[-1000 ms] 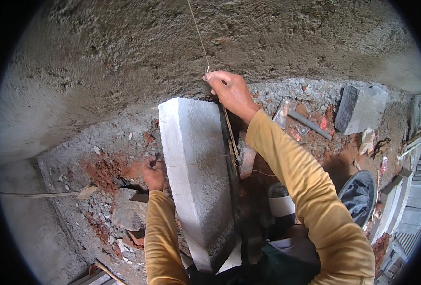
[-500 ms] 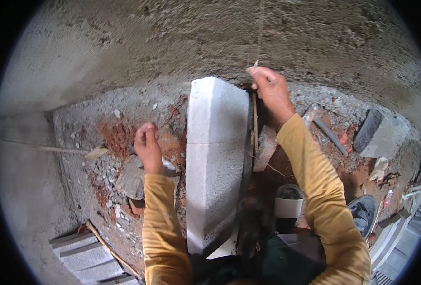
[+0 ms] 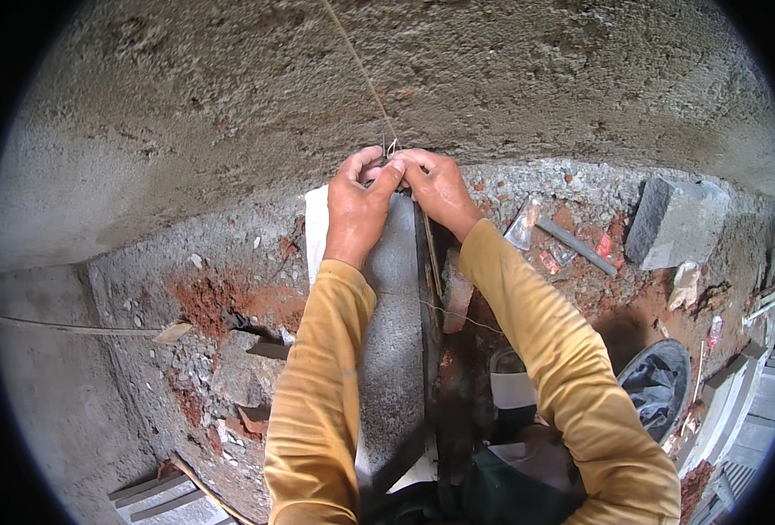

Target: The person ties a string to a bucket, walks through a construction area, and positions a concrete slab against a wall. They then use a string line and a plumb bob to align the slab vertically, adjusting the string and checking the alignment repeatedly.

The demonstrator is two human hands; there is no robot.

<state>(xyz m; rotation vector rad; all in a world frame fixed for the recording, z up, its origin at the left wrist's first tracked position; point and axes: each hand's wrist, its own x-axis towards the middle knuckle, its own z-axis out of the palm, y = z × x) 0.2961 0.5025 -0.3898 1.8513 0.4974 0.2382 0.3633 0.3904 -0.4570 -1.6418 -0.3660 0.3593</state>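
A thin string (image 3: 361, 66) runs down across the rough wall to a small pale loop or knot at my fingertips. My left hand (image 3: 359, 210) and my right hand (image 3: 444, 194) meet there, thumbs close together, both pinching the string. A thin dark nail-like piece (image 3: 385, 150) stands by the loop; its lower end is hidden by my fingers. Below my hands a long grey-white block (image 3: 392, 324) extends toward me, partly covered by my left forearm. A narrow wooden strip (image 3: 429, 249) lies along its right side.
Rubble and red soil (image 3: 208, 297) lie to the left. At right are a grey rod (image 3: 577, 246), a rough concrete block (image 3: 680, 223) and a dark round basin (image 3: 659, 385). A white-and-dark cylindrical container (image 3: 512, 389) stands beside my right forearm.
My left hand has moved up and right to join my right hand at the string. My right hand has shifted left, and the string now slants. The view has shifted too.
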